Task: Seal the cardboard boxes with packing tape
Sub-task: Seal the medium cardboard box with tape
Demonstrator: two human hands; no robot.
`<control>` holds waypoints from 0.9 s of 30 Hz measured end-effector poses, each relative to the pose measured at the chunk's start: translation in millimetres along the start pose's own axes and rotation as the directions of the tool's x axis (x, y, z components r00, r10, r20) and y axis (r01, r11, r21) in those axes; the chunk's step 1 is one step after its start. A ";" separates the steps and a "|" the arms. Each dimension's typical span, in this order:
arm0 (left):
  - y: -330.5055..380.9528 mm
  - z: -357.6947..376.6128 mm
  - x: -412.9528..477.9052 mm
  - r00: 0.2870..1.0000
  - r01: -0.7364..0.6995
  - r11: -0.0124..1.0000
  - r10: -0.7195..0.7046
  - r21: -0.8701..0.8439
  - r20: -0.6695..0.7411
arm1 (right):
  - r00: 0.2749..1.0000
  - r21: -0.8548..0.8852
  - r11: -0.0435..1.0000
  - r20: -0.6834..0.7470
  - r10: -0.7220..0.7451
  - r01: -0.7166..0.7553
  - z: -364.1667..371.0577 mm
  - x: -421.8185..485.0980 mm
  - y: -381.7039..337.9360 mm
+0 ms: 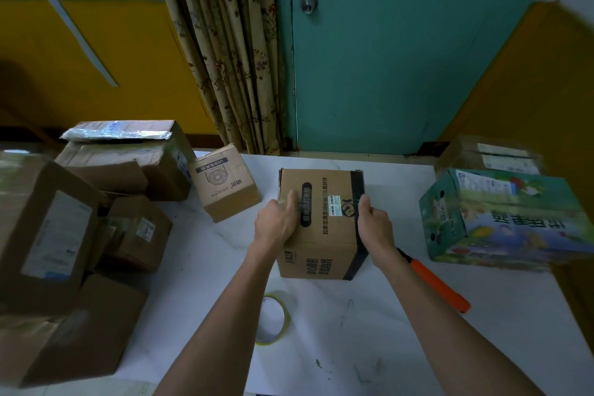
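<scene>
A brown cardboard box (324, 199) with black print and a black tape band along its right side stands in the middle of the white table (401, 315). My left hand (278, 223) grips its left top edge, thumb lying on the lid. My right hand (374, 225) grips its right edge over the black band, thumb on top. A roll of clear tape with a yellow-green core (273, 318) lies flat on the table just in front of the box. An orange-handled cutter (434, 281) lies to the right, behind my right forearm.
Several brown boxes (106, 202) are piled at the left, with a small fan box (225, 183) beside them. A green printed carton (501, 219) and a brown box (488, 154) stand at the right. Behind the table are a curtain and a teal door (401, 58).
</scene>
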State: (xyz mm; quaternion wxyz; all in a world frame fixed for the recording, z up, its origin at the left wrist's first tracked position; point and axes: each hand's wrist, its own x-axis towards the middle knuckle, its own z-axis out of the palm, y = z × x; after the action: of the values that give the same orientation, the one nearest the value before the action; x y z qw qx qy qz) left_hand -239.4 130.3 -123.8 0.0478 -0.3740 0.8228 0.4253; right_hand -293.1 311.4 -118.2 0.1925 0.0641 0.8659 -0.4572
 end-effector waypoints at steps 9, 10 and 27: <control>-1.9 1.7 -7.5 0.996 -0.056 0.997 0.053 -0.047 -0.068 | 0.999 0.120 0.993 -0.037 0.006 -0.002 1.6 -9.4 -4.2; -3.9 0.8 -5.3 0.997 -0.058 0.997 0.054 -0.059 -0.056 | 0.999 0.175 0.984 -0.006 0.035 -0.034 2.1 -11.0 -4.1; -46.0 19.5 -13.1 0.999 0.006 0.933 -0.024 -0.361 -0.046 | 0.959 -0.006 0.965 0.106 -0.261 0.263 57.3 -70.5 -42.7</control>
State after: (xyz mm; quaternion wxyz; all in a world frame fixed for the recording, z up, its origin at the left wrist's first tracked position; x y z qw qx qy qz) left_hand -204.5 135.7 -161.5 -0.0388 -0.3932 0.7288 0.5593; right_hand -224.9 244.7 -86.9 0.1756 -0.0770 0.8600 -0.4729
